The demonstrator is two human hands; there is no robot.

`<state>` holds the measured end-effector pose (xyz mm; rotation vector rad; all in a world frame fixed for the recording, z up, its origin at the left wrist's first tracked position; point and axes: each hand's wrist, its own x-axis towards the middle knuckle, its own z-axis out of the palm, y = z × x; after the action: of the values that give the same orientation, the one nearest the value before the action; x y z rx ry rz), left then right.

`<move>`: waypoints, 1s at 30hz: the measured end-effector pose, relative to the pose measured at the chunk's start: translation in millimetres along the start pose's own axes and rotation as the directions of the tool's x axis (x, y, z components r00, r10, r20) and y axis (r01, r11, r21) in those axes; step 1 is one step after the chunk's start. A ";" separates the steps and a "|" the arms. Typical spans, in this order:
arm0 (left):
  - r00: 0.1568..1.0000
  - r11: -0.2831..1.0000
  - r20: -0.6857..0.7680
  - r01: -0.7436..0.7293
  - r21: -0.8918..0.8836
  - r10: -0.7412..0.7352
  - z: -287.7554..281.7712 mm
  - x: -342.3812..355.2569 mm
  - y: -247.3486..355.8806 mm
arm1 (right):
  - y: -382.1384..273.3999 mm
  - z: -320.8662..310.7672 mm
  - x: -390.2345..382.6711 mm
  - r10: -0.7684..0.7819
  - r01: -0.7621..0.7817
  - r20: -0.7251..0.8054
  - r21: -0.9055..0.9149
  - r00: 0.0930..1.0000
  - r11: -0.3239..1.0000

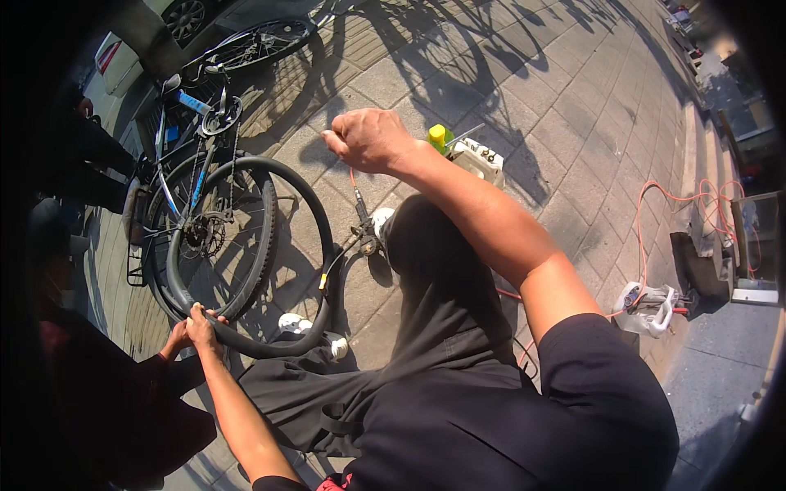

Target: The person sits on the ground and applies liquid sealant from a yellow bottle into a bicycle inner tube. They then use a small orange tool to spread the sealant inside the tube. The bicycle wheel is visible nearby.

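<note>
Black tube (pixel 262 349), a smooth loop overlapping the rear wheel (pixel 269 221) of the bicycle (pixel 198 180) and partly hiding it. Left hand (pixel 201 327): fingers closed on the loop's lower left part, their undersides out of sight; another person's hand (pixel 175 339) just beside is partly covered. Right hand (pixel 367 141): raised, fingers curled, contents impossible to tell. Dark clothing (pixel 98 401) at left merges into the blackened lens edge.
</note>
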<state>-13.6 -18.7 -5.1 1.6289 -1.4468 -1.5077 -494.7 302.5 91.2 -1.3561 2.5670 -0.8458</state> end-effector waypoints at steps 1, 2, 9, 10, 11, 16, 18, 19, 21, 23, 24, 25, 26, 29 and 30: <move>1.000 1.000 0.009 -0.002 -0.006 0.002 0.7 -3.3 0.9 | 37.4 -5.8 -1.2 0.060 -0.062 -0.032 -0.086 0.998 0.994; 0.999 1.000 0.032 -0.002 -0.019 0.003 8.8 -2.6 -1.0 | 80.9 -11.2 -3.1 0.159 -0.156 0.006 -0.162 0.987 0.974; 0.996 0.991 0.035 0.086 -0.107 -0.083 3.3 -13.3 -28.5 | 203.3 8.8 -20.1 0.613 -0.492 0.289 -0.394 0.735 0.776; 0.996 0.990 -0.002 0.085 -0.111 -0.086 -10.2 -14.0 -28.6 | 202.3 17.1 -21.8 0.585 -0.492 0.278 -0.339 0.762 0.802; 0.998 0.994 0.014 0.056 -0.097 -0.055 0.2 -17.2 -24.4 | 212.2 20.2 -26.9 0.580 -0.487 0.256 -0.345 0.774 0.802; 0.998 0.996 0.063 0.007 -0.088 -0.001 37.1 -15.9 4.2 | 267.4 37.7 -53.8 0.475 -0.445 0.128 -0.207 0.870 0.871; 0.999 0.998 0.037 0.034 -0.050 -0.032 20.9 -24.6 -7.2 | 247.6 42.4 -55.5 0.482 -0.443 0.147 -0.234 0.863 0.865; 0.999 0.998 0.032 0.033 -0.062 -0.031 17.6 -25.5 -14.7 | 250.0 37.8 -56.9 0.484 -0.454 0.130 -0.208 0.865 0.867; 0.999 0.993 0.016 0.034 -0.113 -0.033 23.4 -24.2 -18.0 | 265.3 16.9 -62.9 0.481 -0.474 0.048 -0.103 0.876 0.874; 0.998 0.991 0.056 0.038 -0.127 -0.031 36.1 -16.9 -16.6 | 300.2 -25.2 -72.0 0.420 -0.419 -0.081 0.022 0.904 0.908; 0.997 0.993 0.048 0.068 -0.101 -0.063 26.9 -19.1 -19.3 | 284.8 -32.7 -78.6 0.411 -0.404 -0.116 0.081 0.904 0.911; 0.997 0.993 0.049 0.068 -0.100 -0.063 27.7 -18.6 -20.2 | 283.6 -54.0 -81.2 0.491 -0.479 -0.150 0.112 0.858 0.871; 0.997 0.993 0.030 0.078 -0.086 -0.076 17.9 -22.2 -26.9 | 260.7 -68.1 -84.3 0.524 -0.491 -0.112 0.233 0.844 0.840; 0.997 0.995 0.018 0.073 -0.060 -0.072 16.8 -24.9 -27.0 | 219.1 -128.0 -105.1 0.561 -0.372 -0.231 0.544 0.795 0.752; 0.998 0.996 0.011 0.068 -0.060 -0.067 18.1 -25.1 -26.3 | 208.3 -144.1 -117.5 0.574 -0.287 -0.293 0.643 0.764 0.710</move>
<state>-16.4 17.6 -23.0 1.6520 -1.3499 -1.5823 -626.7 548.5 84.6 -0.3339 2.4317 -1.8136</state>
